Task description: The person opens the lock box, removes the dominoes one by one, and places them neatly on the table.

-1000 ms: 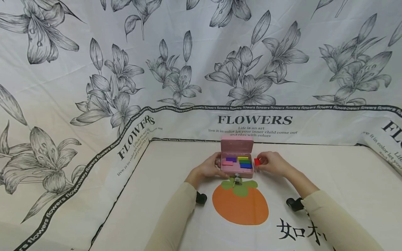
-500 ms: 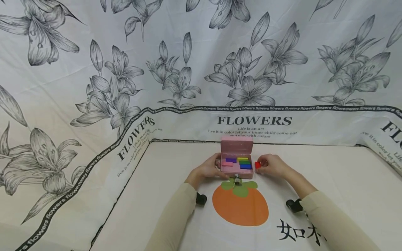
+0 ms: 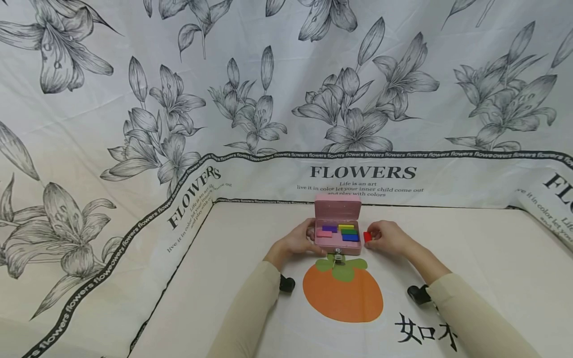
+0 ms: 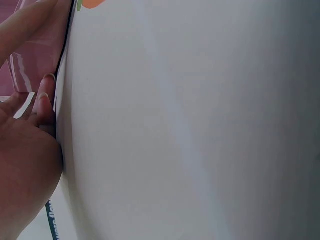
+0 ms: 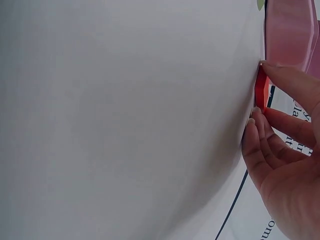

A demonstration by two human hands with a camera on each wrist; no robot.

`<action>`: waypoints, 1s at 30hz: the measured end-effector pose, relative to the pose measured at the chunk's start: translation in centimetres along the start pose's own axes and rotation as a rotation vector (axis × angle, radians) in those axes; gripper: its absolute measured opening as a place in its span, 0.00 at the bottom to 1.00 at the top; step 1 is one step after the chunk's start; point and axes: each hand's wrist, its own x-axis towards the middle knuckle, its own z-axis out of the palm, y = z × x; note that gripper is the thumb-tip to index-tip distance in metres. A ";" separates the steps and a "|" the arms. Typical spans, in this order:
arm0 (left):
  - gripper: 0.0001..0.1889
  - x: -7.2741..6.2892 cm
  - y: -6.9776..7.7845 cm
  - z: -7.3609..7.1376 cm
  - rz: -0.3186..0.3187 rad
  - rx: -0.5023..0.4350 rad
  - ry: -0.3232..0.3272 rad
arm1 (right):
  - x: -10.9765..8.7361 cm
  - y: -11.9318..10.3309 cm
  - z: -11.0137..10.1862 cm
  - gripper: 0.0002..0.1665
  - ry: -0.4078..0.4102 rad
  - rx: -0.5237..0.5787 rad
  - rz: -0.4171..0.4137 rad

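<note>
A pink metal box (image 3: 336, 247) with its lid raised stands on the table, a metal clasp (image 3: 338, 254) at its front. Inside lie a purple block (image 3: 330, 228), a pink block (image 3: 324, 233), a yellow block (image 3: 345, 226), a green block (image 3: 349, 231) and a blue block (image 3: 351, 238). My left hand (image 3: 297, 237) holds the box by its left side, thumb at the front corner; the left wrist view shows fingers against its pink wall. Just right of the box, my right hand (image 3: 388, 236) pinches a red block (image 5: 261, 89) between thumb and fingers, close to the tabletop.
The white tablecloth (image 3: 241, 238) carries a printed orange persimmon (image 3: 342, 296) in front of the box and black characters (image 3: 421, 330) at the right. Behind the box rises a flower-print curtain (image 3: 250, 174).
My right hand, with the red block, has come slightly toward me along the box's right side. My left hand stays at the box, and the blocks inside have not moved.
</note>
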 end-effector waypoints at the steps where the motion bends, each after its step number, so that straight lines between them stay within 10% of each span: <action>1: 0.53 0.0 0.0 0.0 0.000 0.002 0.000 | 0.0 0.0 0.0 0.23 -0.001 -0.001 0.002; 30: 0.52 0.0 -0.2 -0.2 0.009 -0.010 -0.008 | -2.9 -1.9 -3.0 0.36 -0.011 -0.036 -0.048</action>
